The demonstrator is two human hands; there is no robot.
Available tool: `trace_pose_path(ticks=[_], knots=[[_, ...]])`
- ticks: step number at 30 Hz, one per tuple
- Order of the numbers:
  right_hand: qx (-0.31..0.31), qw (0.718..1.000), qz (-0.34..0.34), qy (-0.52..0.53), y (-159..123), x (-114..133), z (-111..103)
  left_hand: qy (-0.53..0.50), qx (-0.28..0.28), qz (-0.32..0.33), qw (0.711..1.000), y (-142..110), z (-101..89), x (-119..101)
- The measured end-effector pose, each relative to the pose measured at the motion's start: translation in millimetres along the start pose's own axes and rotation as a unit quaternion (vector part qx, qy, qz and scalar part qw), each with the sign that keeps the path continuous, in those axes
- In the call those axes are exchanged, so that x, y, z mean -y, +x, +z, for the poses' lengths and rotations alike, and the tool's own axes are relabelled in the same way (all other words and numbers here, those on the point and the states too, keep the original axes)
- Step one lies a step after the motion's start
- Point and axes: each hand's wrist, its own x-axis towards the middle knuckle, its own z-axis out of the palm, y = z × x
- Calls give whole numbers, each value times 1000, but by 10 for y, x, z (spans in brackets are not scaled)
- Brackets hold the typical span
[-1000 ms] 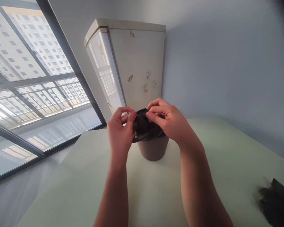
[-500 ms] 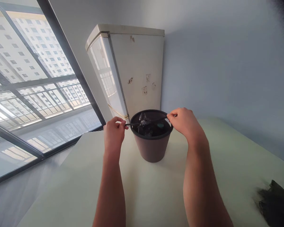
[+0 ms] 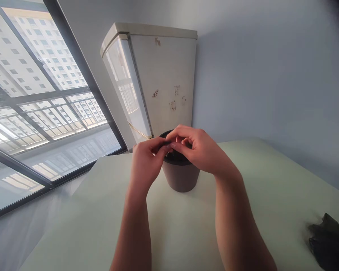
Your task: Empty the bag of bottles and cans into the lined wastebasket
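Note:
A brownish-grey trash can (image 3: 182,180) with a black rim stands upright on the table. My left hand (image 3: 146,160) and my right hand (image 3: 197,147) meet over its opening, fingertips touching. Both pinch a thin black bit of garbage bag (image 3: 166,142) between thumbs and fingers. My left hand is at the left side of the rim, while the right reaches across the top. Most of the bag and the inside of the can are hidden behind my hands.
A pale green table (image 3: 183,233) lies under the can. Black crumpled material (image 3: 329,239) rests at its right. Behind stands a white refrigerator (image 3: 164,82) with worn patches, beside a blue-grey wall (image 3: 265,82). A glass sliding door (image 3: 45,94) is on the left.
My hands have come together over the can from its two sides. The stretched black ends of the garbage bag are now gathered between my fingertips.

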Motion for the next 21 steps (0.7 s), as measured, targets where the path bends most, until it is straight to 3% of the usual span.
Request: trace_pose_path(ticks=[3, 6, 9, 15, 18, 21], knots=[[-23, 999, 38, -20, 2, -43, -68, -11, -45, 13, 999, 6, 3, -18], [39, 995, 76, -40, -5, -56, -106, 0, -88, 32, 996, -10, -12, -85], [107, 991, 82, -23, -18, -69, -133, -14, -87, 29, 996, -33, -38, -152], [129, 990, 63, 10, -33, -75, -124, -41, -96, 51, 993, -95, -12, -247], [73, 995, 58, 23, -20, -31, -92, -60, -96, 74, 991, -134, 19, -300], [-34, 999, 39, 11, -17, 17, -86, -93, -120, 78, 985, -149, 49, -374]])
